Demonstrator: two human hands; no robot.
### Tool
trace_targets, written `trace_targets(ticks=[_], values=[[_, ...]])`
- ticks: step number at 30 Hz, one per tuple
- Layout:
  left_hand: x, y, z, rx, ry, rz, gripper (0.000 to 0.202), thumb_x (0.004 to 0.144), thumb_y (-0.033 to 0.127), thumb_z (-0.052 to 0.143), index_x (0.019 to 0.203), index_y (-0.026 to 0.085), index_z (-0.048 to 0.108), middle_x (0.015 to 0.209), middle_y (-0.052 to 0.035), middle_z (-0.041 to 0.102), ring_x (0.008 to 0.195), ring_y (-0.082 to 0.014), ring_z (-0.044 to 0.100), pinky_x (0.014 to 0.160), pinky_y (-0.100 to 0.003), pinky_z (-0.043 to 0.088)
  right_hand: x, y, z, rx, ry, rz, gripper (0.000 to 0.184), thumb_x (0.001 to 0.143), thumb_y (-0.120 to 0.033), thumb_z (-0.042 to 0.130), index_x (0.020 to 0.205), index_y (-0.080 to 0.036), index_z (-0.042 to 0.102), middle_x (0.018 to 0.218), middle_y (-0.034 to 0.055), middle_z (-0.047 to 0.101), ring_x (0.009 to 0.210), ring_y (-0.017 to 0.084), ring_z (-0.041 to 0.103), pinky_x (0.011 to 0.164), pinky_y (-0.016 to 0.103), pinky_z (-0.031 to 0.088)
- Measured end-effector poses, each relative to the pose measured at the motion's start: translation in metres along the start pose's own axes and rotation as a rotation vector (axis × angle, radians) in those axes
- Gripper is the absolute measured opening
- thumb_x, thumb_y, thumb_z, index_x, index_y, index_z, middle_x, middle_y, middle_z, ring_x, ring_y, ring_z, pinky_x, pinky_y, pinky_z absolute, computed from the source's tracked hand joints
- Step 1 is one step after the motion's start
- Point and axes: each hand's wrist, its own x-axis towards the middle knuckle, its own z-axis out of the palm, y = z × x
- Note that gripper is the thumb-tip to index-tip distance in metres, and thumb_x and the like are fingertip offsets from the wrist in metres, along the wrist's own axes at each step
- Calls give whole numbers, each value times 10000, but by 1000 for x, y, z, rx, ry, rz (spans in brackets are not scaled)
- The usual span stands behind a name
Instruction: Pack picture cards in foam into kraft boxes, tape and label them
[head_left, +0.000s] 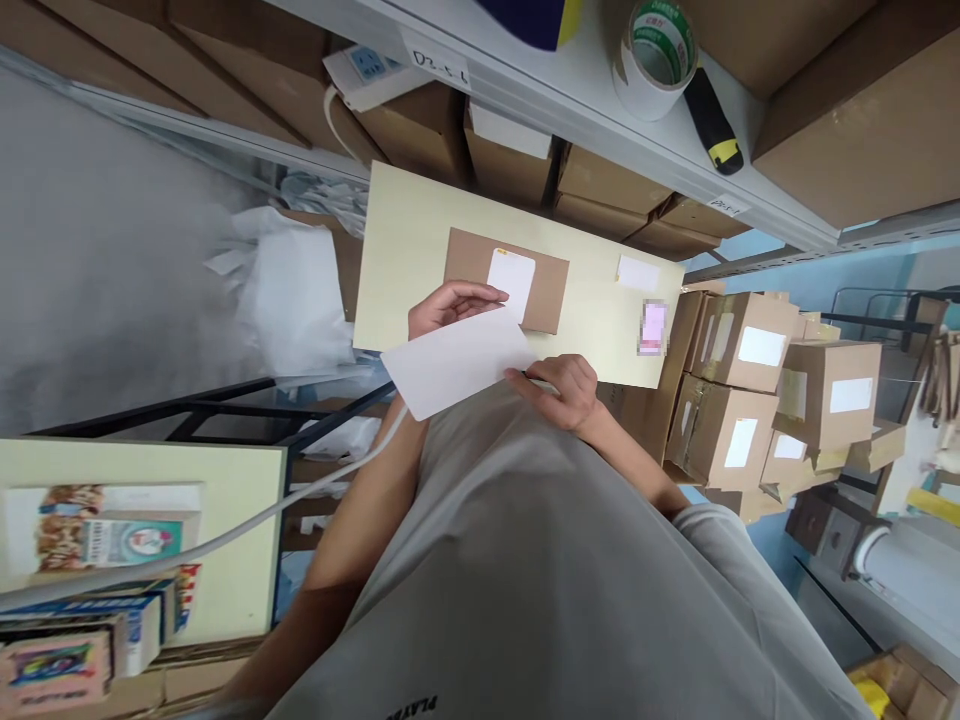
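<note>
A blank white paper sheet [459, 362] is held at a slant between my two hands, in front of my body. My left hand [454, 303] is closed at its upper edge, and the paper hides part of the palm and thumb. The thumb and fingers of my right hand [561, 388] pinch the lower right corner. Just beyond, a flat brown cardboard box [546, 300] lies on the pale yellow table [405, 230]. A white label [513, 280] is on top of the box, with my left fingertips over its lower part.
A small white paper [637, 272] and a blurred-out pink item [652, 328] lie at the table's right. Labelled cartons [739, 400] are stacked beyond. A shelf overhead carries a tape roll [656, 60] and a black-and-yellow cutter [714, 125]. Books [142, 540] occupy another table at left.
</note>
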Motion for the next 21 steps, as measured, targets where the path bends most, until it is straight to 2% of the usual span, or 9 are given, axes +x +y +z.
trace_targets(ticks=[4,6,8,10,13,17,21], values=[[-2,1,-3,42,-19,144,318,895,568,937,918,252,907,996,-108,871,991,-247,820,877,-342,632,0,3,3,-59,112,-21,254,885,-599,950,863,-372,838,870,70,682,950,290,695,853,473,597],[-4,1,-7,90,-37,159,311,930,562,877,899,254,905,990,-105,868,981,-255,815,910,-367,629,0,3,7,-55,195,-30,257,874,-579,957,849,-357,830,881,72,698,976,293,705,899,483,605],[-6,-5,-13,164,-29,145,301,906,549,865,908,249,890,1012,-98,864,996,-268,806,946,-395,625,4,4,12,-3,294,-39,293,883,-611,934,863,-341,822,927,80,721,1004,291,698,930,484,608],[-5,-18,-17,285,12,77,300,880,536,853,905,238,856,989,-82,849,957,-261,789,917,-393,622,13,8,17,66,405,-44,346,924,-657,868,901,-316,812,975,81,730,1003,269,675,935,456,605],[5,-43,-20,511,66,-55,310,947,520,747,876,223,794,907,-62,805,834,-218,739,820,-349,588,42,24,20,104,523,40,413,983,-670,761,932,-260,778,962,51,714,908,202,626,880,356,582],[27,-68,-17,702,42,-146,268,967,457,713,879,208,763,864,-57,777,804,-205,697,823,-333,554,88,51,21,72,499,255,423,1023,-611,684,940,-199,728,930,49,737,869,172,636,833,278,564],[41,-74,-16,735,67,-271,239,979,416,693,901,201,762,796,-36,759,805,-208,698,795,-311,537,107,66,28,122,484,294,352,1045,-515,678,980,-174,733,964,62,780,897,170,674,839,256,567]])
